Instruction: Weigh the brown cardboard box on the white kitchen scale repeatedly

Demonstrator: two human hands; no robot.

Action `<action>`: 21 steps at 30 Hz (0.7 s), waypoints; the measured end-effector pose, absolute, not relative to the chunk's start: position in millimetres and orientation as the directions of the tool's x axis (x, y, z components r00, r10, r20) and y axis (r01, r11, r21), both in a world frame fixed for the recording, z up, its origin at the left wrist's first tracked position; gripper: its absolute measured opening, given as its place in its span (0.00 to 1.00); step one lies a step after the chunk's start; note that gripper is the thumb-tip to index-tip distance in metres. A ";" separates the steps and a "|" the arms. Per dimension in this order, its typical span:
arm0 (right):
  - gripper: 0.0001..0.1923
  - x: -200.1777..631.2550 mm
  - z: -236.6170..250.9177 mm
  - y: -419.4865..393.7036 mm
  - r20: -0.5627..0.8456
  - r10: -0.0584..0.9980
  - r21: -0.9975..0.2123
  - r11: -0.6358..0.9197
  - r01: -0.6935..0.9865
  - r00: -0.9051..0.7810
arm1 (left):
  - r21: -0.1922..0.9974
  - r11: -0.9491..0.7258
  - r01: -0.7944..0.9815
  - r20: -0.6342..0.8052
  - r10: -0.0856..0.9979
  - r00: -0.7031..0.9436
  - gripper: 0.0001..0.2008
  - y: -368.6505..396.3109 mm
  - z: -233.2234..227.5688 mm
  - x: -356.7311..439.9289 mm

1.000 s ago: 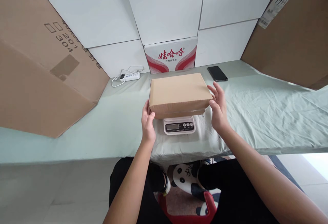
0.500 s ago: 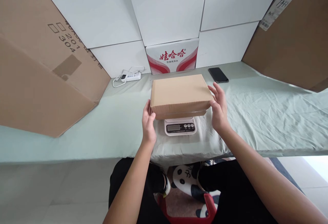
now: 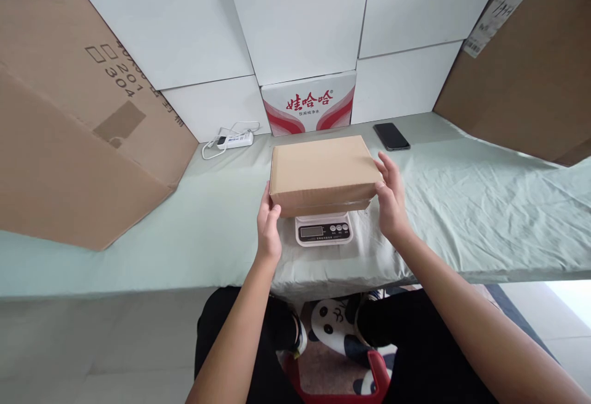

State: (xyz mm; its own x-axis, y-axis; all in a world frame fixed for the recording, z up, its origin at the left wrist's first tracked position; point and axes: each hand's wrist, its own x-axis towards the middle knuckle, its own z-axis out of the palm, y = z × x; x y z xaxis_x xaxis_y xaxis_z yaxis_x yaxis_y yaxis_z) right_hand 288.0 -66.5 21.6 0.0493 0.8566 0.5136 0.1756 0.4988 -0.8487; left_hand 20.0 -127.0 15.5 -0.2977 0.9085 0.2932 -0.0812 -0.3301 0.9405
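Note:
A brown cardboard box (image 3: 325,167) sits over a small white kitchen scale (image 3: 324,231), covering its weighing plate. Only the scale's front, with a display and three buttons, shows below the box. My left hand (image 3: 269,228) grips the box's left end, thumb at the front corner and fingers along the side. At the right end, my right hand (image 3: 391,197) has its thumb on the front corner and its fingers against the side. Whether the box rests fully on the scale, I cannot tell.
Behind the box stand white panels and a carton with red print (image 3: 308,103). A black phone (image 3: 391,137) lies at the back right, a white power strip with cable (image 3: 235,140) at the back left. Large cardboard sheets (image 3: 83,145) flank the cloth-covered table (image 3: 217,231).
My right hand has come in slightly closer around the box's right end. The box stays over the scale, and the whole view has shifted a little.

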 end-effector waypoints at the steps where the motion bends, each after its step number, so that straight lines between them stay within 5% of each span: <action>1: 0.37 286.3 21.1 -69.0 0.505 0.861 -0.853 0.490 0.180 0.052 | 0.938 -0.337 -0.080 0.301 0.908 -0.293 0.29 -126.5 15.7 20.8; 21: 0.36 275.0 35.3 -28.0 0.551 0.824 -0.833 0.533 0.147 0.135 | 0.907 -0.414 -0.073 0.391 0.895 -0.215 0.32 -79.1 30.5 36.6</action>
